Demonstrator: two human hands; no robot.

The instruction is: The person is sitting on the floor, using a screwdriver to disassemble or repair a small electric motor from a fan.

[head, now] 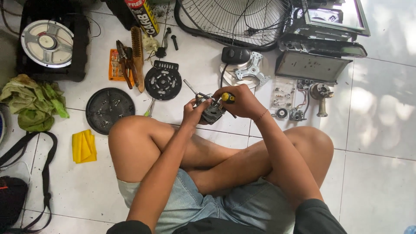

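Crossed bare legs (216, 164) of the seated person, nearest the viewer; above them the left hand (193, 113) is closed around a small grey motor body (213, 112), shaft (190, 87) pointing away; the right hand (242, 102) is wrapped tightly on a yellow-handled screwdriver (228, 98), tip at the motor; good practice, judged here: brace the motor firmly, keep the driver square to the screw; loose screws and parts (284, 97) lie just right of the right hand.

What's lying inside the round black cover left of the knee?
Inside the round black cover, a few small pale loose parts, likely screws, sit near its centre. The floor beneath it is covered; the parts are too small to identify.
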